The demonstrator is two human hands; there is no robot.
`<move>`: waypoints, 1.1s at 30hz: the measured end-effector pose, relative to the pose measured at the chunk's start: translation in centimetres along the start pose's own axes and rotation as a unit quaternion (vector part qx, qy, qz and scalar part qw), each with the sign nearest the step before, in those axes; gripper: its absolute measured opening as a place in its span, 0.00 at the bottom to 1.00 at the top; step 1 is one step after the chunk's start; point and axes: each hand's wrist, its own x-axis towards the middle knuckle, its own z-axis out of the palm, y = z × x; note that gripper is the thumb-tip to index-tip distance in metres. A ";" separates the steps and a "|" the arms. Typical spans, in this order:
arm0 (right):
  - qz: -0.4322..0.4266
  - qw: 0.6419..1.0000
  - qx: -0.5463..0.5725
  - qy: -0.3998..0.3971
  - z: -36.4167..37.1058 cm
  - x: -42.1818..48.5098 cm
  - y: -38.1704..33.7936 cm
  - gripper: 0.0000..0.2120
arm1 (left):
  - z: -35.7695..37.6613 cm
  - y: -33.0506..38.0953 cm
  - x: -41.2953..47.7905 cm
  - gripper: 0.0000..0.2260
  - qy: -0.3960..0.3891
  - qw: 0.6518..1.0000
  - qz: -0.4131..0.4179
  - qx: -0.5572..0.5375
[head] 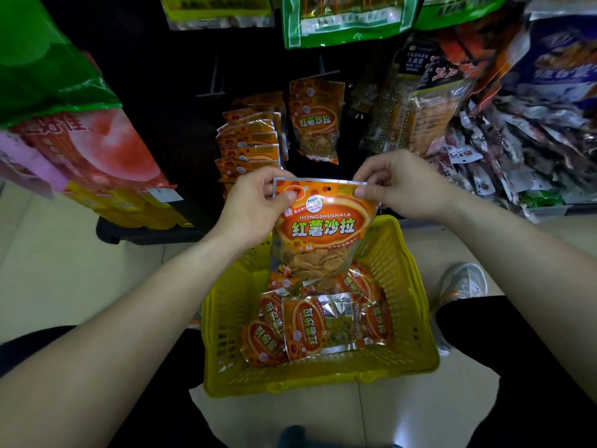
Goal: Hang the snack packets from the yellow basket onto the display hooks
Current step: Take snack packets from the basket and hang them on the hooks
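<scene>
An orange snack packet hangs upright between my hands, above the yellow basket. My left hand pinches its top left corner and my right hand pinches its top right corner. A small hang hole shows in the packet's top edge. Several more orange packets lie in the basket on the floor. On the dark display behind, a row of the same packets hangs on one hook, and a few more hang on the hook to its right.
A bare hook sticks out at upper left of the orange rows. Green packets hang above, dark and striped packets to the right, red and green bags at left. My shoe stands beside the basket on the tiled floor.
</scene>
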 end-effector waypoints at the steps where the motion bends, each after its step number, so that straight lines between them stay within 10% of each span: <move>1: -0.001 1.000 -0.023 -0.019 0.1 0.0 -0.1 0.03 | 0.1 -0.1 -0.1 0.10 -0.003 1.000 0.002 0.003; 6: -0.016 0.981 -0.166 -0.100 2.2 -0.4 -1.9 0.09 | 1.3 -0.5 -0.6 0.11 -0.024 0.999 0.035 0.023; 18: 0.001 0.950 -0.288 0.119 0.3 3.9 -1.3 0.09 | -1.2 -3.3 1.4 0.15 0.023 0.996 -0.015 0.084; 33: 0.063 0.922 -0.377 0.054 3.9 23.2 8.4 0.15 | 9.1 -12.3 17.2 0.22 -0.062 0.984 -0.127 0.111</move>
